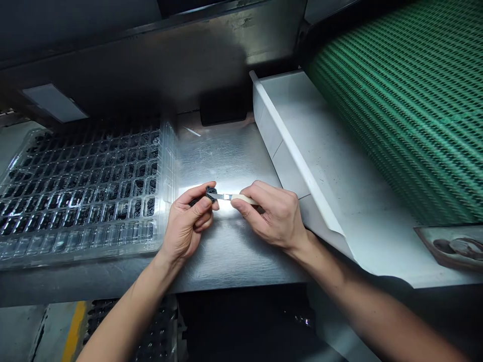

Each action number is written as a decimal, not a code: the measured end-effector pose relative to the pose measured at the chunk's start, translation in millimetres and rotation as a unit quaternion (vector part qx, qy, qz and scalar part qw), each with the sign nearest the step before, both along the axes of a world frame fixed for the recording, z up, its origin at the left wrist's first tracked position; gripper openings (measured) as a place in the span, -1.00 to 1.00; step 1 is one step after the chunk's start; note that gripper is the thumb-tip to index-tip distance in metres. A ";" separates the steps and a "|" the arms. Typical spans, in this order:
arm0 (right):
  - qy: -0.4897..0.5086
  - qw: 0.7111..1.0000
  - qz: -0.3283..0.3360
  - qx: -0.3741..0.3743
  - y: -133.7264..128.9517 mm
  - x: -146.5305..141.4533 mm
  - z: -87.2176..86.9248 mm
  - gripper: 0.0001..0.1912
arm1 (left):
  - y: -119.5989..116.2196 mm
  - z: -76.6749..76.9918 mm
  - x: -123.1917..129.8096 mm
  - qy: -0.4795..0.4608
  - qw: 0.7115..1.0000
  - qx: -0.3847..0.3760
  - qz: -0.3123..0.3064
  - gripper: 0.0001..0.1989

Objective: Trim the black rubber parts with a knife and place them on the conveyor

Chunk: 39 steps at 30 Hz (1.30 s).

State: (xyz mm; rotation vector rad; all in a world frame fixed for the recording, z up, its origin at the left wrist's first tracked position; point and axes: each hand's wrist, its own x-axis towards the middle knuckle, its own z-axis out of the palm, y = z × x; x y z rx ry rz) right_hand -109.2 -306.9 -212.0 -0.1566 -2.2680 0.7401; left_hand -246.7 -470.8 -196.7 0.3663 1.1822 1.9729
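Between the thumb and fingers of my left hand [189, 219] is a small round black part [211, 193], held above the metal table [226, 256]. My right hand [272, 213] grips the pale handle of a small knife [241, 198]. The knife's metal blade points left and meets the black part. To the left, a clear plastic tray [164, 201] has rows of pockets, many with black parts in them; its nearest row shows no black parts.
A white chute [320, 151] with a raised rim slopes at the right, beside a green mesh conveyor belt [415, 100]. A thin white strip [192, 131] lies toward the back of the table. A dark metal panel [196, 65] stands behind.
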 end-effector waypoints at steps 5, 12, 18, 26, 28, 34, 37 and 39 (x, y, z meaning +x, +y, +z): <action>0.004 1.000 0.011 0.002 -0.5 0.2 0.6 -0.61 | -0.8 -0.2 -0.1 0.005 1.000 0.007 -0.012 -0.71; 0.013 1.000 0.018 0.005 -0.5 -0.5 0.4 -0.61 | -1.0 0.3 0.2 0.007 1.000 0.008 -0.018 -0.71; 0.013 1.000 0.017 0.003 -0.6 -0.3 -0.5 -0.62 | -0.6 0.5 0.0 -0.001 1.000 0.008 -0.021 -0.70; 0.017 1.000 -0.013 -0.008 1.3 1.0 0.7 -0.63 | -1.3 1.4 0.3 -0.023 0.999 0.000 -0.034 -0.69; 0.027 0.998 -0.007 -0.057 1.7 2.1 3.4 -0.64 | -0.9 1.9 -0.3 -0.034 0.999 0.001 -0.043 -0.69; -0.007 0.975 0.053 -0.214 -5.6 2.1 11.3 -0.72 | 0.6 0.7 7.8 -0.082 0.992 -0.018 -0.097 -0.66; -0.057 0.967 0.074 -0.237 -12.3 4.5 9.3 -0.75 | 2.6 -1.8 16.0 -0.120 0.984 -0.022 -0.131 -0.64; -0.081 0.968 0.060 -0.232 -11.2 6.5 4.7 -0.70 | 5.4 -4.2 17.1 -0.129 0.981 -0.006 -0.146 -0.61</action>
